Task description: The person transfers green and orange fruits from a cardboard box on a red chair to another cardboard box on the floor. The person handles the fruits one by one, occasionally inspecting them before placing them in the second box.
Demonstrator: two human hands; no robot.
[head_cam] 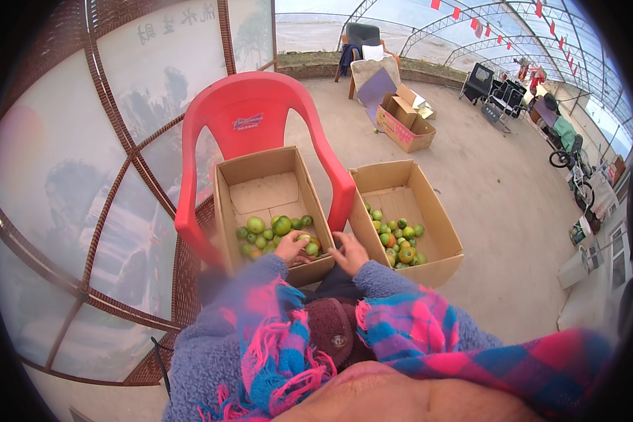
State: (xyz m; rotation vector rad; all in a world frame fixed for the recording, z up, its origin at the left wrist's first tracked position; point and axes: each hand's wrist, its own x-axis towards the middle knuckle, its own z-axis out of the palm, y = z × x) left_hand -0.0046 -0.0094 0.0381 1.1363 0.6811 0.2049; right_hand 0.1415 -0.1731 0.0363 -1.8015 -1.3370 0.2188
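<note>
A cardboard box (pixel 264 198) rests on a red plastic armchair (pixel 248 89), with green tomatoes (pixel 281 225) gathered at its near end. Inside that box, my left hand (pixel 294 249) has its fingers on a pale green tomato (pixel 305 238); whether it grips the fruit is not plain. At the box's right wall is my right hand (pixel 349 252), fingers apart and no fruit seen in it. To the right stands a second cardboard box (pixel 438 224), holding green tomatoes and a few orange-tinged ones (pixel 406 255) at its near left.
A wicker-framed screen (pixel 132 153) rises close on the left. Farther off are an open carton (pixel 409 134) with cardboard pieces, an armchair (pixel 363 39), black chairs (pixel 501 95) and a small bicycle (pixel 577 171). A small green fruit (pixel 499 180) lies on the floor.
</note>
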